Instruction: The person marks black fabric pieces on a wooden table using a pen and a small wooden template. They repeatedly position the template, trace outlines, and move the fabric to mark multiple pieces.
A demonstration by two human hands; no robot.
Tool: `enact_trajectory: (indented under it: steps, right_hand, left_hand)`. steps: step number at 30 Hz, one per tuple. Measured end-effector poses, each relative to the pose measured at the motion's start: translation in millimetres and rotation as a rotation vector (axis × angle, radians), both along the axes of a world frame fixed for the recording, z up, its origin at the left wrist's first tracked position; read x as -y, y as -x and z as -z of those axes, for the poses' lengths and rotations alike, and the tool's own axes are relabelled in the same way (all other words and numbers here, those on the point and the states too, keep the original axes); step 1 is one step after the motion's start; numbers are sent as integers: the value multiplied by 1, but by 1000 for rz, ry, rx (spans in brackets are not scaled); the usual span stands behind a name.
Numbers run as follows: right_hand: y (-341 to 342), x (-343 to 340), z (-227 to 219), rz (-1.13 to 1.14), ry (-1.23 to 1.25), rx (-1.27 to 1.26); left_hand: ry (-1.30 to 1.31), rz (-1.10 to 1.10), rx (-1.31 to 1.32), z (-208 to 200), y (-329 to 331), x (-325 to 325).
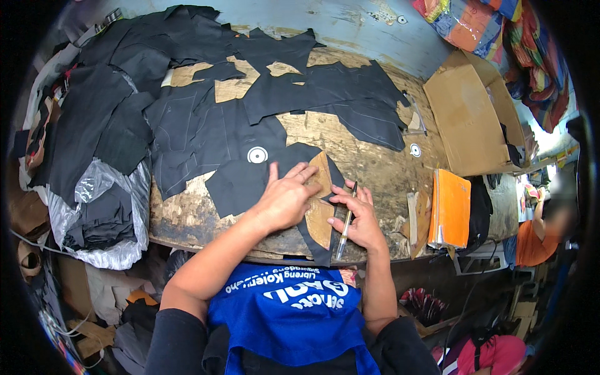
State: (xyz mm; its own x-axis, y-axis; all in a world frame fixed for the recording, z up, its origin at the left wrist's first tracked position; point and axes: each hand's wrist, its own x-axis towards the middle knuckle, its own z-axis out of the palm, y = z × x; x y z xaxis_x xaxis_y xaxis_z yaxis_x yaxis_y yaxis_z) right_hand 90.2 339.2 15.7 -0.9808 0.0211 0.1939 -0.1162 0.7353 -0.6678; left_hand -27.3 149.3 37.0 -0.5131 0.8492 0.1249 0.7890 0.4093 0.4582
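Left hand (284, 200) pressed flat, fingers spread, holding a cardboard pattern (320, 212) on black cloth (240, 184) at the worktop (369, 162) front edge; right hand (357, 219) grasps a pen (346, 220) beside the pattern.

brown card template (320, 201) flat on black fabric (240, 184) (dark); pen (345, 224) upright

Brown cardboard pattern pressed onto black cloth on a worn wooden table

The flat brown cardboard pattern piece (320, 200) is held down on the black fabric piece (240, 181) by the left hand (284, 200); a slim silver pen (345, 220) is pinched in the right hand (357, 220) beside it. An orange notebook (450, 209) lies on the worn wooden table (369, 156).
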Motion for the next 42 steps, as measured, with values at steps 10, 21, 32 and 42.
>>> enact_trajectory:
  steps: [10, 21, 32, 42]
  right_hand:
    - [2, -8, -5, 200, 667, -27]
    - [24, 32, -19, 63, 811, 110]
    - [39, 49, -18, -91, 469, 147]
    - [40, 28, 3, 76, 7, -264]
  left_hand:
    - [244, 1, -457, 11, -86, -25]
    - [259, 2, -445, 21, -97, -24]
    - [238, 32, -297, 26, -98, -16]
    - [-20, -159, -224, 39, -97, -15]
